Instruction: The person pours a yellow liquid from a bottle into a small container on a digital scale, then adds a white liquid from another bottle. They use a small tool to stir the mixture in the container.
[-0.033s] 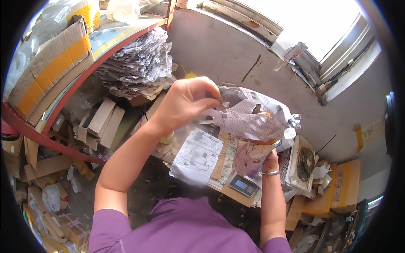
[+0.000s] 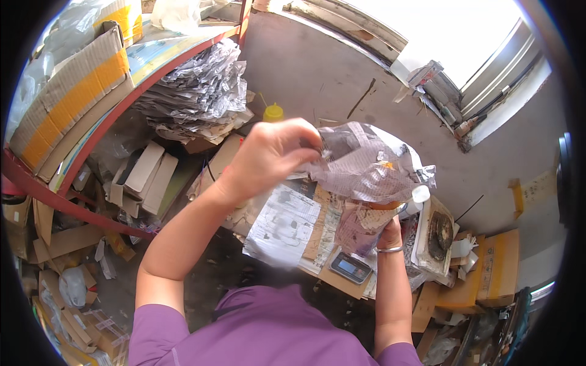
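Left hand [image 2: 271, 155] raised on a bent arm, fingers pinched shut; right hand [image 2: 389, 233] lower, arm nearly straight, fingers curled tight.

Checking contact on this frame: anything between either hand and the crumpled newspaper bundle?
Nothing visible. The left hand pinches the top edge of the crumpled newspaper bundle directly; the right hand holds it from below, its fingers partly hidden by the paper.

Yellow bottle [image 2: 273, 112], scale [image 2: 351, 267], crumpled paper stack [image 2: 198, 91].
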Available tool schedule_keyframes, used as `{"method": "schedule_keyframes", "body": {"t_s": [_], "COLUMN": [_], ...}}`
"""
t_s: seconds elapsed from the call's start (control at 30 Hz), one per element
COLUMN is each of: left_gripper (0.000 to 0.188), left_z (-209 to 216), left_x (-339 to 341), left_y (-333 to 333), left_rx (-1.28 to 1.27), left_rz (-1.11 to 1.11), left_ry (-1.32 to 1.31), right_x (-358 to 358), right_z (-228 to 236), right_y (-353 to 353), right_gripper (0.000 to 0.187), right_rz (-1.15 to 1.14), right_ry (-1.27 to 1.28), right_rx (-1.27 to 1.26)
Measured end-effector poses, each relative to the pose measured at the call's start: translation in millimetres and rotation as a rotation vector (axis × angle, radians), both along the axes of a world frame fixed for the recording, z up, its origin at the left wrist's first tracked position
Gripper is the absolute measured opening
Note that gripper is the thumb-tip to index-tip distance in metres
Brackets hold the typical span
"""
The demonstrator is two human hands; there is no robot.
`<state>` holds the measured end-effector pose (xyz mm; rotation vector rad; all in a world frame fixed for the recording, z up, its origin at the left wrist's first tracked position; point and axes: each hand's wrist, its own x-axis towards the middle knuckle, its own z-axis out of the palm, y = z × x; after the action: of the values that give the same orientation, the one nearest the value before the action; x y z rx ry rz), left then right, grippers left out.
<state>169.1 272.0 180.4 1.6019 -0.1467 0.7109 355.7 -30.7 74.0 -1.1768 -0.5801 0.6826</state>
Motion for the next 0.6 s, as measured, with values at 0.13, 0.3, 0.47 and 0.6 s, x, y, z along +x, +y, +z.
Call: {"method": "schedule_keyframes", "body": {"t_s": [0.13,0.3,0.47,0.6], "left_gripper": [0.027,0.032,0.028,0.017], "left_z": [-15.0,-13.9,-13.4,-24.8], "left_x": [2.0,8.5,12.0,16.4], "left_y": [-33.1,-60.2,-57.7,-41.5], "left_rx": [0.363,0.26,0.232,0.26], "left_rz": [0.157,0.204,0.243,0.383], "left_ry": [-0.065,-0.076,-0.072,-0.152], "right_x": [-2.8,-26.9,-29.4,-34.0], "right_z": [12.1,51.4,53.9,53.5], "right_y": [5.1,40.6,43.4,48.1], "right_gripper": [0.101,0.067,0.086,0.078], "right_rz": [-0.01,-0.045,0.041,0.052], "right_ry": [-0.042,-0.145,-0.235,-0.21], "right_rx": [0.025,0.012,-0.099,-0.214]}}
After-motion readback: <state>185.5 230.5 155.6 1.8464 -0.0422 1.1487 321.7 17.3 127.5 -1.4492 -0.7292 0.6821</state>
